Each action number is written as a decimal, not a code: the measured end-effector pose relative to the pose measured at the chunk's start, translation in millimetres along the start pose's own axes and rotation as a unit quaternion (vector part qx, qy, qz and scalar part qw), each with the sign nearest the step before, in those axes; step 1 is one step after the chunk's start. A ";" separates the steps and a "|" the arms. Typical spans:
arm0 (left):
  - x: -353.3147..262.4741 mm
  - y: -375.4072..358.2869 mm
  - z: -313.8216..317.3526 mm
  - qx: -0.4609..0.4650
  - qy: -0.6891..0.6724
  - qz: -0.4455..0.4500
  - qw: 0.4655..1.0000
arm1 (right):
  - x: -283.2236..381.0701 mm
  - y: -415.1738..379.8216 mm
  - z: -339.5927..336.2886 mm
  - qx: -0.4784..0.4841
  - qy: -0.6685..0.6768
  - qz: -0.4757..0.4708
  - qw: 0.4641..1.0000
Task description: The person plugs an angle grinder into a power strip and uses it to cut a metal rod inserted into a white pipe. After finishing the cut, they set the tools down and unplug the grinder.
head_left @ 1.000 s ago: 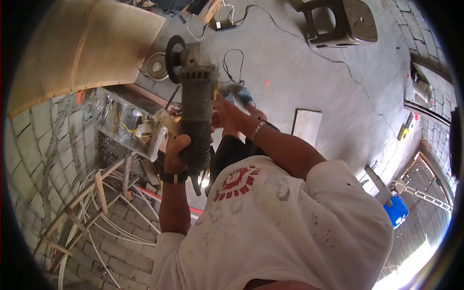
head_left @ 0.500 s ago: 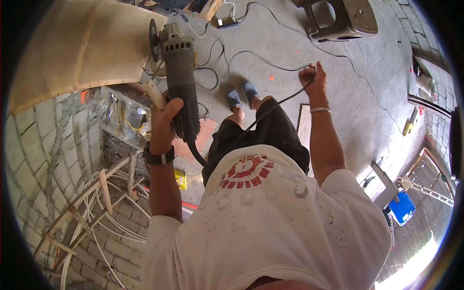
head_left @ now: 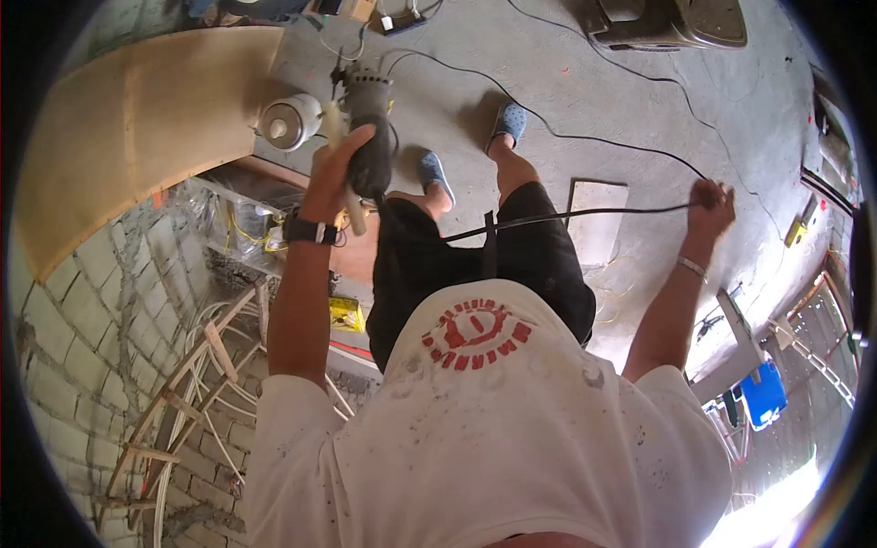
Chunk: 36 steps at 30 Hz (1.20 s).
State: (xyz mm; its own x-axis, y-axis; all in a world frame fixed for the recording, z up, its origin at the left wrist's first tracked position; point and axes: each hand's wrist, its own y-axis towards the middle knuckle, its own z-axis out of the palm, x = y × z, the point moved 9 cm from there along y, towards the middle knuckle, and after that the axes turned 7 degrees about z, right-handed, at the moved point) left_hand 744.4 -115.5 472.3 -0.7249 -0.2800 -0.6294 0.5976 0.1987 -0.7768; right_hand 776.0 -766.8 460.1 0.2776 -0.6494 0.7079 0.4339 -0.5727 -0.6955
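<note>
My left hand point(head_left: 331, 181) is wrapped round an angle grinder point(head_left: 369, 163), its thumb lying over the dark body. The grinder points away from me, its disc seen edge-on at the far end. A pale stick-like piece point(head_left: 357, 216) runs alongside the body by my fingers. Out to the right, my right hand point(head_left: 712, 208) is closed on the black power cord point(head_left: 610, 211). The cord stretches from the grinder's rear across my shorts to that hand, then runs back over the floor.
A wooden panel point(head_left: 196, 114) stands at the left, with a white round container point(head_left: 290, 122) beside it. A brown plastic stool point(head_left: 671, 23) is at the top right. More cable crosses the concrete floor near a power strip point(head_left: 405, 23). A flat board point(head_left: 597, 219) lies right of my legs.
My right hand has moved out to the right, drawing the cord straighter across my body. The grinder has shifted slightly right and turned its disc edge-on. My feet have stepped apart.
</note>
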 end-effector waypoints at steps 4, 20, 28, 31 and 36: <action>48.0 84.5 50.8 0.049 0.018 -0.021 0.998 | 10.8 77.3 -78.4 0.017 -0.096 0.027 0.995; 217.1 422.1 154.7 0.067 0.335 0.185 0.922 | -478.9 223.7 242.5 0.278 -0.737 -0.106 0.608; 292.5 501.3 150.6 -0.009 0.364 0.216 0.906 | -597.9 280.5 289.0 0.296 -0.657 -0.055 0.691; 304.3 503.9 161.3 0.026 0.373 0.197 0.906 | -608.1 307.6 283.7 0.278 -0.675 -0.066 0.680; 276.3 533.4 161.2 0.159 0.412 0.288 0.850 | -594.6 321.3 301.8 0.283 -0.686 -0.041 0.669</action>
State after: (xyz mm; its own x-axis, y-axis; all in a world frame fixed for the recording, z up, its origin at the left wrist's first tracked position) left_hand 918.1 -238.3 -112.1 -0.1968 0.5569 -0.8070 0.9017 -0.2205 -0.3720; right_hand 1009.1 -413.7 -147.2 0.5902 0.6658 0.4564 0.6424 -0.0450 -0.7650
